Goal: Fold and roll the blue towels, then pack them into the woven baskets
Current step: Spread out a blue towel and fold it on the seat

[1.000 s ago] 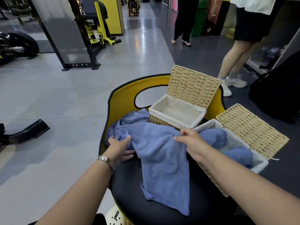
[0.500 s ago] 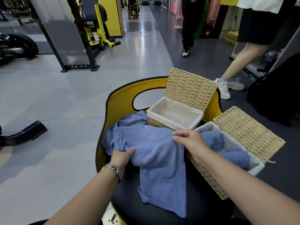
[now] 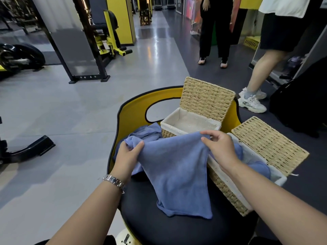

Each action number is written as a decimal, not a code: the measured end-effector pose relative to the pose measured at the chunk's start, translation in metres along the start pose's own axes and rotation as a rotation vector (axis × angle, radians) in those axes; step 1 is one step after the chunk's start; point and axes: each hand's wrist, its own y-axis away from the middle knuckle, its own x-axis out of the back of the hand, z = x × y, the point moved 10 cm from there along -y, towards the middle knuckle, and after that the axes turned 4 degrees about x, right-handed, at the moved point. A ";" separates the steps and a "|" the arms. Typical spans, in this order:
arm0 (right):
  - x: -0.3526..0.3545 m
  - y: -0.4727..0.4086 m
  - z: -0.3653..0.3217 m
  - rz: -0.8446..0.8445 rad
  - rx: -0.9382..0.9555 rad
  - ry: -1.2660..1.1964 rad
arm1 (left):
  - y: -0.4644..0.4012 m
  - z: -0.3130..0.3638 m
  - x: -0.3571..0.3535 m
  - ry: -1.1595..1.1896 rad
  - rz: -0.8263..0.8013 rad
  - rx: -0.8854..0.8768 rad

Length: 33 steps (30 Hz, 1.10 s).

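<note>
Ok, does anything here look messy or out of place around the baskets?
Only slightly. A crumpled blue towel lies bunched behind the left hand, left of the empty lined woven basket. The near woven basket overhangs the round black seat. Both hands hold the spread blue towel by its top edge.

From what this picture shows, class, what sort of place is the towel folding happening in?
Most likely a gym. A yellow and black exercise machine stands on the grey floor, and the work surface is a padded seat with a yellow backrest.
</note>
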 end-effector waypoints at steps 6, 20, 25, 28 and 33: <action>0.016 -0.003 -0.004 -0.030 -0.037 -0.081 | 0.005 0.032 -0.003 0.066 -0.089 -0.057; 0.066 0.016 -0.136 -0.216 -0.124 -0.780 | 0.056 0.183 0.047 -0.280 0.104 -0.433; 0.116 0.021 -0.222 -0.068 0.248 -0.178 | 0.090 0.251 0.061 -0.342 0.045 -0.575; 0.136 0.034 -0.266 0.044 0.434 0.110 | 0.114 0.277 0.068 -0.405 0.075 -0.637; 0.135 0.061 -0.276 0.044 0.492 0.270 | 0.150 0.289 0.067 -0.610 0.154 -0.746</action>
